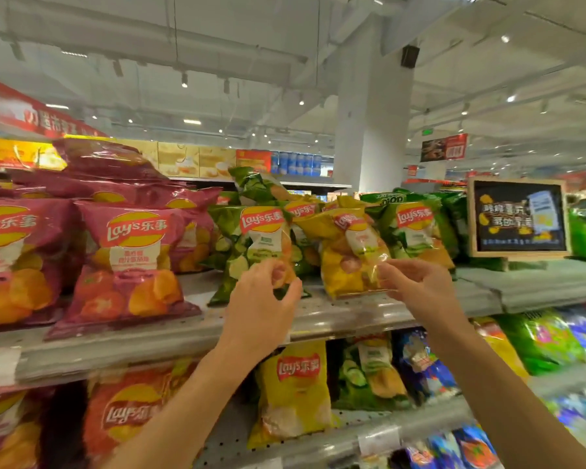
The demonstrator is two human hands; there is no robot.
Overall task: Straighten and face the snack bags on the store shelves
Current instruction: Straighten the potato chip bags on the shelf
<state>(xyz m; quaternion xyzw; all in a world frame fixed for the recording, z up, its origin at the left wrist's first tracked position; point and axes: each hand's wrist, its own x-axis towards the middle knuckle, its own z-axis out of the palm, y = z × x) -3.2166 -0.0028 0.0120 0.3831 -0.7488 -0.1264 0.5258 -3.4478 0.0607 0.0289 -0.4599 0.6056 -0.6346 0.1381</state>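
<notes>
On the top shelf [335,319] stand Lay's chip bags. My left hand [264,299] pinches the lower edge of a green cucumber bag [251,242]. My right hand [416,282] grips the lower right corner of a yellow bag [349,255], which leans tilted to the right. Another green bag [416,228] stands just behind my right hand. To the left, maroon tomato bags [132,262] lean back on the shelf, with more maroon bags piled loosely behind them.
A framed chalkboard sign [518,218] stands at the right of the top shelf. The shelf below holds red, yellow [295,390], green and blue bags. A white pillar [372,130] rises behind the shelving. Boxed goods line a far shelf.
</notes>
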